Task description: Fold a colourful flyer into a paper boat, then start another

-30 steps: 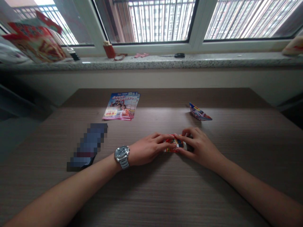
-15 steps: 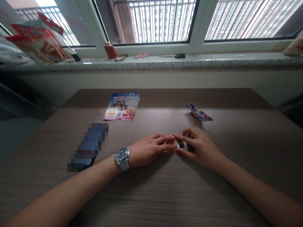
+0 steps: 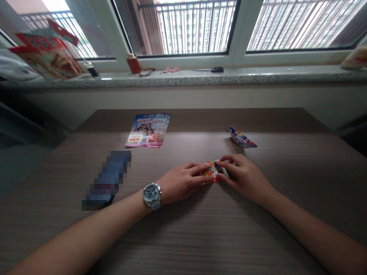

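Observation:
A small folded flyer (image 3: 211,171), red and many-coloured, lies on the table between my hands. My left hand (image 3: 183,180), with a metal watch (image 3: 152,194) at the wrist, holds it down from the left, its fingers stretched over the printed face. On the right edge, where a pale strip shows, my right hand (image 3: 243,176) has its bent fingers and thumb closed on the paper. The fingers hide parts of both edges. Beyond my right hand a folded paper piece (image 3: 242,138) with a pointed end rests on the table.
Several printed flyers (image 3: 147,130) lie stacked at the back left of the wooden table (image 3: 183,236). A blurred-out phone (image 3: 107,179) lies near my left forearm. On the stone sill (image 3: 246,76) are scissors (image 3: 217,70), a red case (image 3: 133,65) and a red food bag (image 3: 51,57).
The folded flyer has turned slightly, its right end tilting away from me. My right fingers have shifted a little along its edge, and my left wrist has moved slightly right.

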Demonstrator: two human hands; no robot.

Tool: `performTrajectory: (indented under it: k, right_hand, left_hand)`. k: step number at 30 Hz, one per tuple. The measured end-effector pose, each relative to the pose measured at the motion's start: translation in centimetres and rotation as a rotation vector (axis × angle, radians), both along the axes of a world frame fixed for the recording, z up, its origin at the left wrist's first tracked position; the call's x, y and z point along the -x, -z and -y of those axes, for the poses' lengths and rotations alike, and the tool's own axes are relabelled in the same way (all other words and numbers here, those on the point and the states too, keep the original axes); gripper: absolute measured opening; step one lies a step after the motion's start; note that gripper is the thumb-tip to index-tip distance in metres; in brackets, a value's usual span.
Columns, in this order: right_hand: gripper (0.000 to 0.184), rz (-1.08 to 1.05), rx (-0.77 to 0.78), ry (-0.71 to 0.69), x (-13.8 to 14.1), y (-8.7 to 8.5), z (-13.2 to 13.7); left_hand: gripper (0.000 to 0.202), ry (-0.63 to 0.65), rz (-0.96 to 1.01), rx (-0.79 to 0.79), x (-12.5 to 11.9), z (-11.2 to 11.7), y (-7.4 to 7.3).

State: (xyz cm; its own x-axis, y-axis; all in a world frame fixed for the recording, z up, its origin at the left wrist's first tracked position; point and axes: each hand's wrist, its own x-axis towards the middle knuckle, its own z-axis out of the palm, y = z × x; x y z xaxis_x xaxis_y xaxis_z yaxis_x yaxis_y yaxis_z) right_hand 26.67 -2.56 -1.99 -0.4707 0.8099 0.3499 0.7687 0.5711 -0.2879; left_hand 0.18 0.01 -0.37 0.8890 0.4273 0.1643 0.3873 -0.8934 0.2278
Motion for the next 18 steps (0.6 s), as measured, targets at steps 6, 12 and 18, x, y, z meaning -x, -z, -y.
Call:
performTrajectory:
  k: [6, 12, 18]
  right_hand:
    - [0.031, -0.053, -0.035, -0.012, 0.18, -0.34, 0.19]
    - [0.034, -0.026, -0.016, -0.044, 0.21, -0.07, 0.2]
    - [0.036, -0.009, -0.01, -0.023, -0.06, 0.41, -0.06]
  left_hand:
    - [0.041, -0.056, 0.018, -0.017, 0.01, 0.1, 0.02]
    - [0.042, -0.068, -0.029, -0.026, 0.0, 0.11, -0.17]
    - [0.039, -0.012, -0.023, -0.044, -0.01, 0.02, -0.31]
